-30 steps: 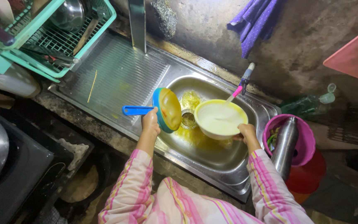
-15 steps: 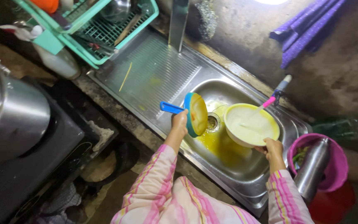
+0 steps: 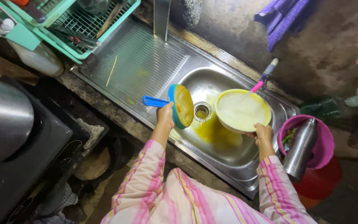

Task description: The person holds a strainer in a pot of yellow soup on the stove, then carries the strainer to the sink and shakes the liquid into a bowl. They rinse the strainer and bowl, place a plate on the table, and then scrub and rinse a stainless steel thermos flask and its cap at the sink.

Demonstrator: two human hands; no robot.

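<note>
Left hand (image 3: 165, 117) grips blue dish (image 3: 181, 106), tilted on edge over sink (image 3: 237, 164) near drain (image 3: 201, 112). Right hand (image 3: 262, 133) fingers closed on rim of yellow bowl (image 3: 242, 110), held above basin under tap (image 3: 264, 76). Yellow liquid (image 3: 216, 133) pooled at basin bottom. Pink bucket (image 3: 326, 143) beside sink's right edge.

I see a dim room, lit from above onto the sink (image 3: 146, 66), whose steel throws soft glare. Corners fall into deep shadow, the pot (image 3: 1, 120) at left is blurred, and wide-angle bending curves the edges.
</note>
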